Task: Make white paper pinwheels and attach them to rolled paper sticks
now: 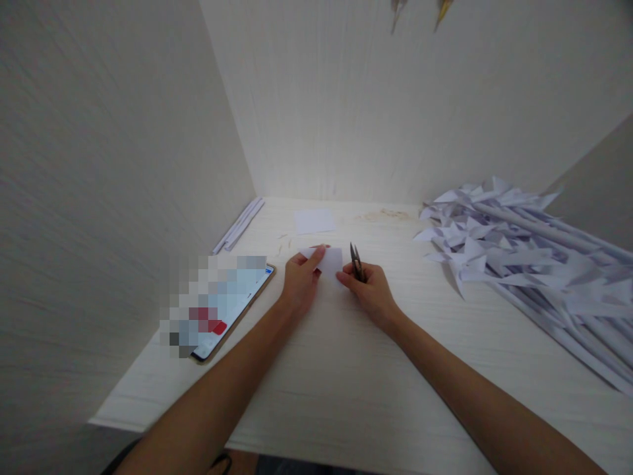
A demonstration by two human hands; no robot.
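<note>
A small white piece of paper (332, 261) is pinched between the thumb and fingers of my left hand (299, 280), held just above the table. My right hand (368, 290) is closed around a pair of dark thread snips (357, 264), whose pointed blades stick up and away from me. My right thumb and a fingertip are at the paper's right edge; I cannot tell whether they grip it. Beyond my hands, a white paper sheet (314, 221) lies flat on the table.
At the left, a phone (237, 310) with a lit screen lies on the white table (316, 396). Thin white paper sticks (240, 224) rest along the left wall. Many folded paper pinwheel shapes (475, 231) on rolled paper sticks are heaped at the right. Walls close in the back and left.
</note>
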